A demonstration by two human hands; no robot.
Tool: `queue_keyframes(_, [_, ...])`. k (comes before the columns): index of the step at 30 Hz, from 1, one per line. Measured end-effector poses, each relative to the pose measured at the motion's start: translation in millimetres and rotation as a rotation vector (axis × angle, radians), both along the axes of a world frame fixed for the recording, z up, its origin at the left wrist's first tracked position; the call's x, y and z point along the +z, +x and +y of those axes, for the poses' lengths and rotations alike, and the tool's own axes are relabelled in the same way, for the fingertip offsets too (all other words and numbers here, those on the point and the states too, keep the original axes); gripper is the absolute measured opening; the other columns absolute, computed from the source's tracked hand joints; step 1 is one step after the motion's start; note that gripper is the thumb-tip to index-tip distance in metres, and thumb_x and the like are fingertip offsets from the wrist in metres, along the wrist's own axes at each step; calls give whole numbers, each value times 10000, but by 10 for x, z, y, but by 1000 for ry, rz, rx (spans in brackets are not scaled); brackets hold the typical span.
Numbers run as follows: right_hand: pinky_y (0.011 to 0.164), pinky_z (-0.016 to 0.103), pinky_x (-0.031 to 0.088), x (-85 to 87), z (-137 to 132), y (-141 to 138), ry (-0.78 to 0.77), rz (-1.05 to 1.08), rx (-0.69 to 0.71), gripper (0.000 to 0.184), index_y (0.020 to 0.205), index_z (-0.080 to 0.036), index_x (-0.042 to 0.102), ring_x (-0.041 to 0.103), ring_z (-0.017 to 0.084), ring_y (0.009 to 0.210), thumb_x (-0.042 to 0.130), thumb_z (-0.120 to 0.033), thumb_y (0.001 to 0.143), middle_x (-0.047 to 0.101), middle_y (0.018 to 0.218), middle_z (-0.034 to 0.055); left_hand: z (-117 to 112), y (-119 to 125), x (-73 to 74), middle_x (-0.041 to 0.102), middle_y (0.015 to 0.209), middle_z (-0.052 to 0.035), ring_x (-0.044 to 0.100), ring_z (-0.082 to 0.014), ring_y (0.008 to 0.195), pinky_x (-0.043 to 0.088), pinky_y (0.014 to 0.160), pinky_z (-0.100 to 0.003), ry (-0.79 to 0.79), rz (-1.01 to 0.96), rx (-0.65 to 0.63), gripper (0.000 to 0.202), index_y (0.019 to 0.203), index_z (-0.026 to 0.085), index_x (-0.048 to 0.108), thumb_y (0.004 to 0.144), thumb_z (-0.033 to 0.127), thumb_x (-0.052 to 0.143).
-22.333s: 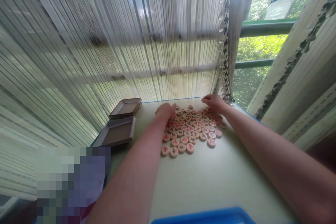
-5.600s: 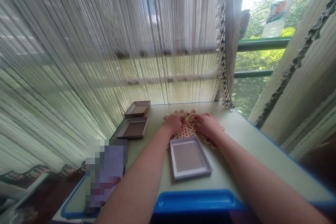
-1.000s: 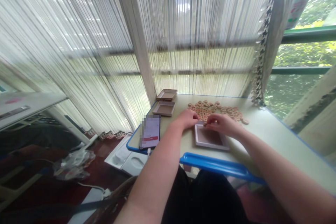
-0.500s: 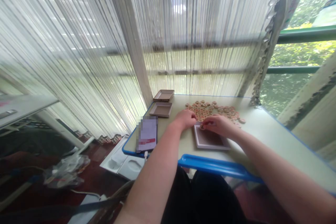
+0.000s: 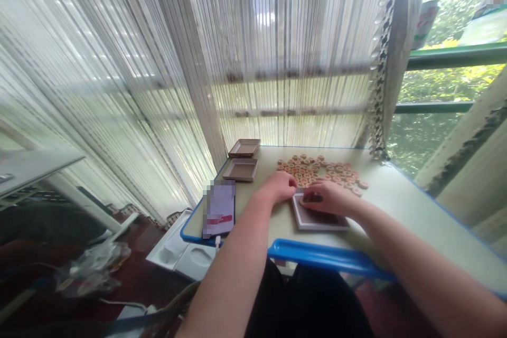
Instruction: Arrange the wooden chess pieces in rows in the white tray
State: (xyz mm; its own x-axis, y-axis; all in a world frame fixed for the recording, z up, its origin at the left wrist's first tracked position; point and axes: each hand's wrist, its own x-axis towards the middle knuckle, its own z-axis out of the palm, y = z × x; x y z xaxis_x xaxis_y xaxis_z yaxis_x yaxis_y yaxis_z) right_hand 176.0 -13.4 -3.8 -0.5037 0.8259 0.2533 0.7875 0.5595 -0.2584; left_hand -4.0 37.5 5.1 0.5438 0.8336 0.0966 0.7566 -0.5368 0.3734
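Over the shallow white-rimmed box with a brown inside, my right hand is pinching a round wooden game piece near the box's left wall. My left hand is closed beside the box's far left corner, fingers curled. Whatever its fingertips hold, if anything, is hidden. Just beyond both hands, many round wooden game pieces with reddish and dark marks lie in a loose spread; the marks are too small to read.
Two more shallow boxes, a nearer one and a farther one, stand at the table's far left. A phone with a cable lies near the left edge. A blue trough runs along the table's front edge. Curtains hang behind.
My right hand has lowered the piece to the left inside of the box. The left hand stays almost in place. The camera view has shifted slightly.
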Motion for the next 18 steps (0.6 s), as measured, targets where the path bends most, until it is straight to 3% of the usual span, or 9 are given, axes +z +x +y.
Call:
queue_keyframes(7, [653, 278, 399, 68, -10, 65, 11, -68, -61, 183, 827, -229, 666, 537, 202, 784, 590, -290, 672, 624, 761, 43, -40, 8, 54, 682, 833, -43, 604, -187, 778, 470, 747, -283, 138, 99, 39, 195, 788, 210, 699, 687, 225, 533])
queue_keyframes(11, [679, 285, 400, 33, -3, 56, 22, -66, -41, 195, 836, -231, 660, 531, 205, 800, 593, -263, 656, 628, 789, 46, -45, 69, 9, 667, 882, -52, 584, -200, 864, 463, 798, -288, 206, 42, -31, 223, 836, 208, 703, 715, 272, 527])
queue_keyframes(14, [682, 285, 402, -10, 26, 63, 36, -49, -25, 162, 811, -238, 665, 536, 199, 790, 561, -268, 691, 631, 776, 42, -37, 97, -29, 649, 946, -47, 568, -199, 924, 459, 815, -277, 149, 27, -96, 260, 914, 233, 700, 726, 303, 534])
queue_keyframes(18, [651, 281, 395, -29, 58, 110, 79, -91, -104, 122, 729, -222, 644, 535, 202, 777, 576, -314, 684, 624, 738, 45, -6, 84, -64, 636, 997, -40, 557, -189, 955, 457, 812, -260, 87, 33, -127, 295, 974, 248, 684, 729, 238, 521])
